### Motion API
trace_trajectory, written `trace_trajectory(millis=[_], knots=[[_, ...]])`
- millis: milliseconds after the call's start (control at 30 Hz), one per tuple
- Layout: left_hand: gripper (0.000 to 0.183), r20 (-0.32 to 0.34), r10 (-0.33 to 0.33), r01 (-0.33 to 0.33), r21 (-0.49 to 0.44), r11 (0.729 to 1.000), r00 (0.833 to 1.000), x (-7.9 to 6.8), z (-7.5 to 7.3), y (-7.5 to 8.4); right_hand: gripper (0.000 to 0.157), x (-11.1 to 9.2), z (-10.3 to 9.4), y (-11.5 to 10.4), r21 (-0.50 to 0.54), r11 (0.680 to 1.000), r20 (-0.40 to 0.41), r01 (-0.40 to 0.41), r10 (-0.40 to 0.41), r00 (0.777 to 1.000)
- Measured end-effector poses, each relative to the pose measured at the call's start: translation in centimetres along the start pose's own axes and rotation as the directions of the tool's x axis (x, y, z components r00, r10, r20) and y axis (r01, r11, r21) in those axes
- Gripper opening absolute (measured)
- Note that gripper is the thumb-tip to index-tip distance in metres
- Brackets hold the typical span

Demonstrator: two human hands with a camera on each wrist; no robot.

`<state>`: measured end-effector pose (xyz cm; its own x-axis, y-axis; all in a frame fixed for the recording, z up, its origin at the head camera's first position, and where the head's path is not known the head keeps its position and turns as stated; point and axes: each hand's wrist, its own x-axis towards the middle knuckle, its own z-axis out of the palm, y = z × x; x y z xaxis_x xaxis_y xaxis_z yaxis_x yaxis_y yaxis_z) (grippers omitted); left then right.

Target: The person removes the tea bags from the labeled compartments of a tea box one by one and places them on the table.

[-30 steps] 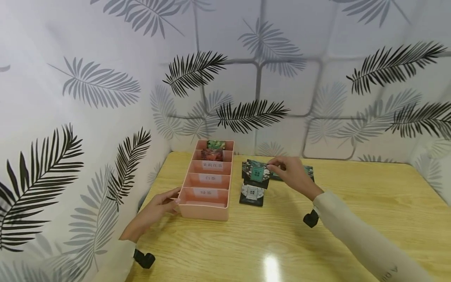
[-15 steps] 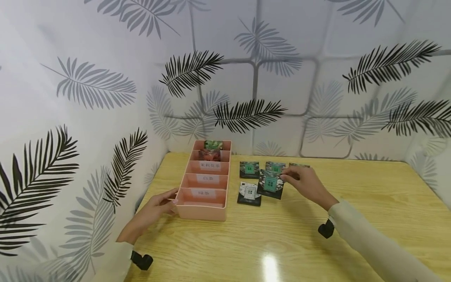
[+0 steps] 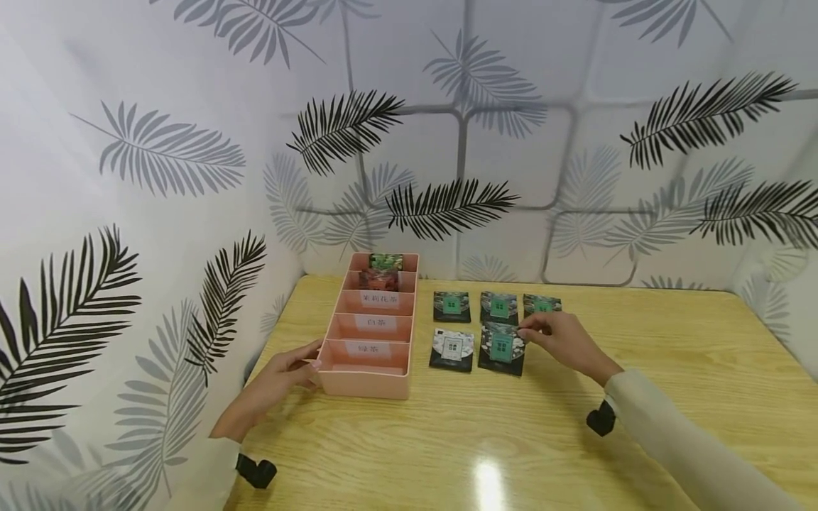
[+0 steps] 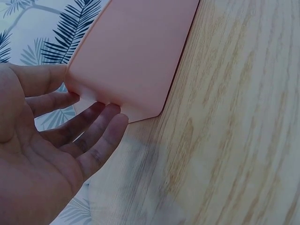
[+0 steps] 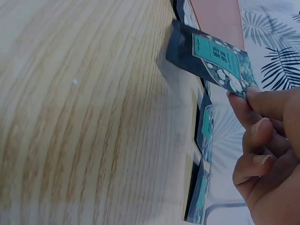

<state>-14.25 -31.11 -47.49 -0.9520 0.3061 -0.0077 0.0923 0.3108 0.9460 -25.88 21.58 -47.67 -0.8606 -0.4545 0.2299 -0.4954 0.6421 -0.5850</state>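
Note:
In the head view my right hand [image 3: 556, 344] pinches the upper right corner of a dark tea sachet [image 3: 502, 348] with a green label, between thumb and index finger. The right wrist view shows the sachet [image 5: 215, 61] tilted, close over the wood, the other fingers curled inward. My left hand [image 3: 281, 383] holds the near left corner of a pink divided box [image 3: 364, 385]. Seen from the left wrist, its fingertips [image 4: 119, 123] press against the box's wall [image 4: 136, 56]. A white-labelled sachet [image 3: 452, 350] lies beside the held one.
Three green-labelled sachets, left [image 3: 451, 306], middle [image 3: 500, 307] and right [image 3: 542, 304], form a row behind. The box's far compartments hold a green packet [image 3: 386, 262] and red packets [image 3: 380, 279]; the nearer ones carry paper labels. A patterned wall curtain [image 3: 556, 163] borders the table [image 3: 383, 454].
My right hand has carried the green-labelled sachet from over the back row toward me and rightward, down beside the white-labelled one. The left hand stays on the box.

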Motion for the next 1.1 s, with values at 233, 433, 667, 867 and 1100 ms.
trace_trajectory(millis=[233, 433, 667, 867, 1100], knots=[[0.058, 0.007, 0.01, -0.01, 0.005, 1.0, 1.0, -0.1, -0.1, 0.1, 0.012, 0.8, 0.4, 1.5, -0.033, 0.999, 0.074, -0.022, 0.024, 0.997], [0.058, 0.005, -0.016, 0.016, 0.012, 1.0, 1.0, -0.1, -0.1, 0.2, 0.013, 1.4, 0.9, 2.6, -0.049, 0.998, 0.076, -0.035, 0.039, 0.996], [0.058, 0.005, -0.019, 0.019, 0.016, 1.0, 1.0, -0.2, -0.1, 0.2, 0.012, 1.8, 1.5, 3.1, -0.056, 0.996, 0.055, -0.076, 0.079, 0.995], [0.058, -0.001, -0.027, 0.027, 0.013, 1.0, 1.0, -0.3, -0.1, 0.0, 0.011, 1.8, 1.8, 3.5, -0.048, 0.994, 0.042, -0.096, 0.098, 0.994], [0.058, -0.002, -0.035, 0.035, 0.015, 0.999, 0.999, -0.2, 0.0, 0.2, 0.018, 1.7, 1.8, 3.8, -0.04, 0.992, 0.035, -0.122, 0.123, 0.992]])
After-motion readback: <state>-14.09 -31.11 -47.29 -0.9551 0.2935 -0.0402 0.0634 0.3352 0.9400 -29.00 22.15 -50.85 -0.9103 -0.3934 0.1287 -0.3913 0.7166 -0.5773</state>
